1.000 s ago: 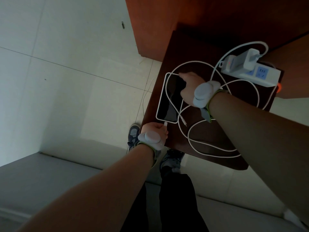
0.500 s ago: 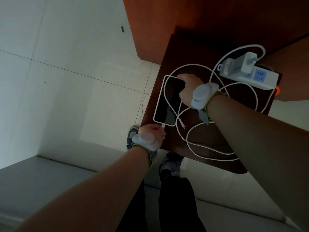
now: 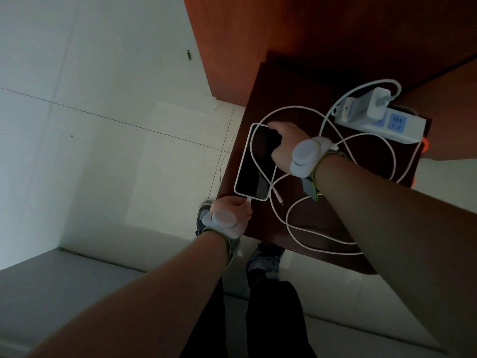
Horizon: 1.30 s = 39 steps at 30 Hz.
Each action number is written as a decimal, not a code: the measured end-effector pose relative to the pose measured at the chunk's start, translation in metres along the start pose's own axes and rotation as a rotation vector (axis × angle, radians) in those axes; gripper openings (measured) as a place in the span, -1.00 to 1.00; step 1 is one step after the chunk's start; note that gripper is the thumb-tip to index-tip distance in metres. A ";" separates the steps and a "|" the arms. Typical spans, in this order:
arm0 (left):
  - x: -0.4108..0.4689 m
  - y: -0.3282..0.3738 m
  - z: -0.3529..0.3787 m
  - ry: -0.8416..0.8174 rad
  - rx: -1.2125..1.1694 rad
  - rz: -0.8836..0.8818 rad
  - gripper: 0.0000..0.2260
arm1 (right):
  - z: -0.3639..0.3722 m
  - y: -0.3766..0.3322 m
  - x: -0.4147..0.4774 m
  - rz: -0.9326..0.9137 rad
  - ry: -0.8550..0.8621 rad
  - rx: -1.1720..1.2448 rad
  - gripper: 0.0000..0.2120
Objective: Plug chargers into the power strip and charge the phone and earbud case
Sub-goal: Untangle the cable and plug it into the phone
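Note:
A phone with a dark screen and white edge lies at the left side of a small dark wooden table. My right hand grips its far end. My left hand pinches a white cable plug right at the phone's near edge. A white power strip sits at the table's far right with two white chargers plugged in. White cables loop over the table. A second loose cable end lies beside the phone. The earbud case is not visible.
The table stands against a reddish wooden cabinet. Pale floor tiles spread to the left. My legs and shoes are below the table's near edge. A low grey surface lies at the lower left.
The view has drifted slightly. My left hand has brought the plug up against the phone's near edge, while my right hand keeps holding the phone's far end.

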<state>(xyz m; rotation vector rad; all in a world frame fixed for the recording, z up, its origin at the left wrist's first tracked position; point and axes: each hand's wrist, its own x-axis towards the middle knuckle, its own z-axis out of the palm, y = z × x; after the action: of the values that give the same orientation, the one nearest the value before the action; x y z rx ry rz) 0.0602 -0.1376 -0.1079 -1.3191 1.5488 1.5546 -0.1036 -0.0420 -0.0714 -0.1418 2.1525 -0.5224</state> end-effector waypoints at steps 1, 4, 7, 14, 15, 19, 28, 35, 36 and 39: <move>-0.001 0.000 0.000 0.002 0.011 0.008 -0.71 | 0.000 0.000 0.001 -0.001 0.004 -0.004 -0.32; -0.003 0.002 -0.001 0.033 0.131 0.067 -0.79 | 0.002 -0.001 0.000 0.002 0.057 -0.001 -0.34; -0.006 0.008 -0.003 0.086 0.367 0.132 -0.81 | 0.005 -0.001 -0.001 0.004 0.080 0.030 -0.35; -0.013 0.011 -0.002 0.127 0.369 0.154 -0.81 | 0.014 0.004 -0.017 -0.027 0.104 0.273 -0.33; -0.014 0.010 -0.003 0.131 0.365 0.150 -0.77 | 0.015 0.005 -0.023 -0.039 0.127 0.314 -0.34; -0.023 0.009 -0.007 0.137 0.348 0.134 -0.86 | 0.018 0.011 -0.053 -0.101 0.184 0.581 -0.35; -0.039 0.016 -0.001 0.159 0.207 0.131 -0.86 | -0.017 0.083 -0.106 0.026 0.381 1.113 -0.74; -0.061 0.059 0.024 0.157 0.181 0.212 -0.84 | -0.051 0.156 -0.134 0.181 0.352 1.387 -0.63; -0.063 0.065 0.028 0.150 0.175 0.229 -0.82 | -0.056 0.165 -0.137 0.207 0.349 1.404 -0.50; -0.066 0.081 0.040 0.143 0.130 0.256 -0.75 | -0.061 0.186 -0.141 0.315 0.474 1.330 -0.80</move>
<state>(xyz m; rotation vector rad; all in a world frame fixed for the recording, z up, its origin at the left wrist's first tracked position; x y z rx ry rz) 0.0006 -0.0965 -0.0228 -1.2196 1.9382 1.5049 -0.0518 0.1858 -0.0117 1.1080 1.7446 -1.7647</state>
